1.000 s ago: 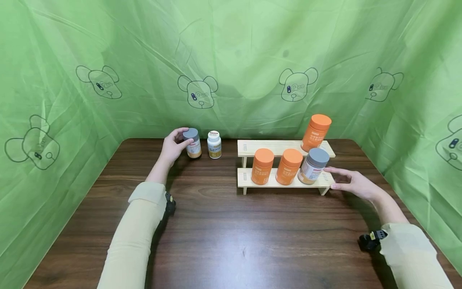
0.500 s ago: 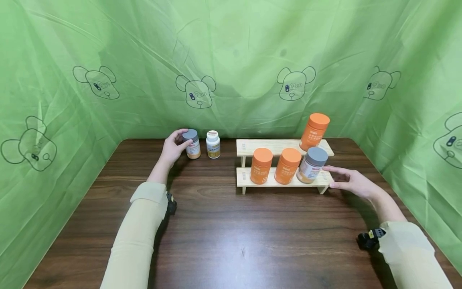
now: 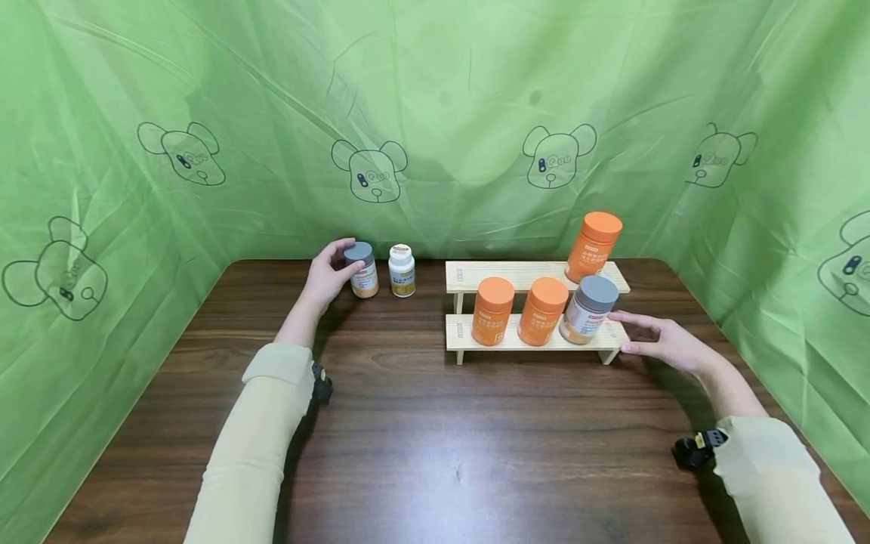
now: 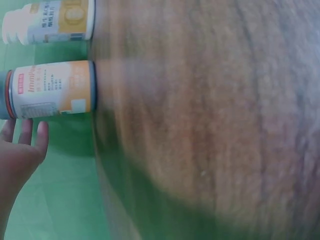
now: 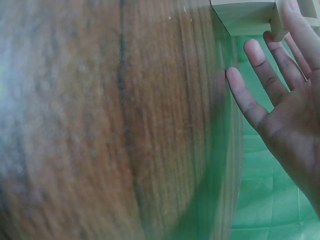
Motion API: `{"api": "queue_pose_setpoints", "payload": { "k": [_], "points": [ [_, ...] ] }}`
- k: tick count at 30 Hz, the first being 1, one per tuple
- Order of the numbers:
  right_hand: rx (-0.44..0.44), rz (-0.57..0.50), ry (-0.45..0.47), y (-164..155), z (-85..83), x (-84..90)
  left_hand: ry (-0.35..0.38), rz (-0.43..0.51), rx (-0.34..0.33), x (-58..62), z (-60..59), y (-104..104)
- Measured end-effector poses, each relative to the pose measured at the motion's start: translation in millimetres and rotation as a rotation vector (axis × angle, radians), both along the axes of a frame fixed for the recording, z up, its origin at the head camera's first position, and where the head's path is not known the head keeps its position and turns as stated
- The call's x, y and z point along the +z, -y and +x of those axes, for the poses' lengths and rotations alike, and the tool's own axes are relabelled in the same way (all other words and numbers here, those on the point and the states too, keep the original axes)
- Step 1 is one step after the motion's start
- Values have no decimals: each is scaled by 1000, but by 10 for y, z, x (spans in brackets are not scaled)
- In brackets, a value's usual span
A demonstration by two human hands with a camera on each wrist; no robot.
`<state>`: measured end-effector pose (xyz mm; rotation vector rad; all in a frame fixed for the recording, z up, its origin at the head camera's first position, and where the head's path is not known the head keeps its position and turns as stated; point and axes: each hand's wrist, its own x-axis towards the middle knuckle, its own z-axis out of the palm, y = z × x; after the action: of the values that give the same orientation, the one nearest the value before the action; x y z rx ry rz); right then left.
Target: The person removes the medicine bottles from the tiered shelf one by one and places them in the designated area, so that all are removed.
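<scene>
Grey-capped bottle [image 3: 363, 270] stands at eleven o'clock on the bench [image 3: 421, 438], the left hand [image 3: 326, 273] curled round it beside a white bottle [image 3: 402, 271]. Four bottles fill the wooden rack [image 3: 523, 341]; the right hand [image 3: 662, 341] rests flat-fingered at its end.

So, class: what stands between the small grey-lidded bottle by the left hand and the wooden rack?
A white-lidded bottle between the grey-lidded bottle and rack, seen in the head view.

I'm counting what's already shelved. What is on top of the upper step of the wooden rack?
Only one orange-lidded bottle stands on the upper step, at its right end. The rest of that step shows bare wood; nothing hides behind the bottle that I can see.
</scene>
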<state>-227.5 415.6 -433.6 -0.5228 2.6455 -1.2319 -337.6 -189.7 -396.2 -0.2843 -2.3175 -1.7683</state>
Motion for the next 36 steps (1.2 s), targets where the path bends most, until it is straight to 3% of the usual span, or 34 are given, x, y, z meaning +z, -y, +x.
{"api": "queue_pose_setpoints", "payload": {
  "k": [4,10,13,22,31,36],
  "points": [
    [-4,2,5,2,2,3,2,-18,3,86,30,-12],
    [-10,8,5,5,10,14,-24,-109,12,16,-69,7],
    [-11,8,8,10,14,22,-43,-121,13,42,-68,-7],
    [-15,18,4,23,16,30,-84,-135,0,303,63,-112],
    [-17,38,-2,24,12,24,-37,-114,-64,747,370,-342],
    [-20,48,-10,23,21,32,-41,-140,-67,775,301,-414]
  ]
}}
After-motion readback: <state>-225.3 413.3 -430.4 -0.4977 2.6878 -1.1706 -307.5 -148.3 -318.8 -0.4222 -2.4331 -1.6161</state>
